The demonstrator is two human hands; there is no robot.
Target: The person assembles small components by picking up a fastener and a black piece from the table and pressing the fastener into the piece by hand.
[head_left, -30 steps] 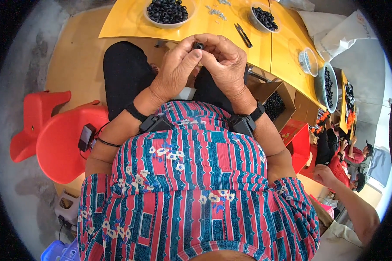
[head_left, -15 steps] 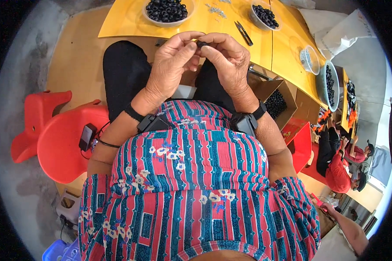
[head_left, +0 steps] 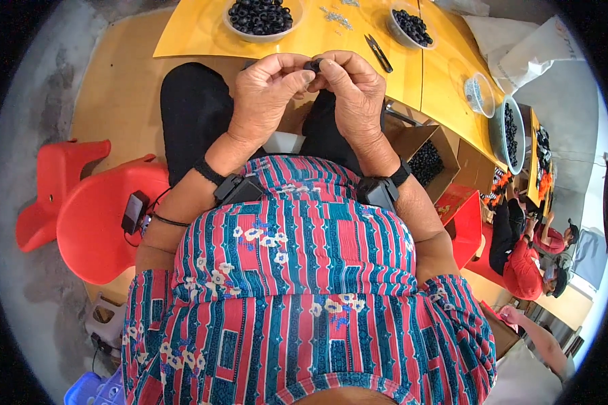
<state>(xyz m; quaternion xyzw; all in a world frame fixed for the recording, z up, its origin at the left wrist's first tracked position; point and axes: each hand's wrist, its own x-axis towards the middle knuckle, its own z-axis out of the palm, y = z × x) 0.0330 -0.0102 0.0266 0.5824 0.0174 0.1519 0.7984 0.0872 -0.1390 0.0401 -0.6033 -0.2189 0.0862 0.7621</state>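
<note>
Between the fingertips of both my hands is a small round black part, partly covered by fingers; its exact kind is too small to tell. My left hand pinches it from the left with thumb and forefinger. From the other side my right hand grips it, thumb pressed near its top. Both hands hover over my lap, just off the near edge of the yellow table. Closest on the table stands a clear bowl of black ring-like parts.
Black snips lie right of small clear bits. A second bowl of black parts, a small tub and a pale basin stand rightward. Below is a cardboard box. Red chairs stand left; co-workers sit right.
My hands have dipped slightly toward me and turned the black part, so more of its round shape shows. At far right, a co-worker's hand has shifted.
</note>
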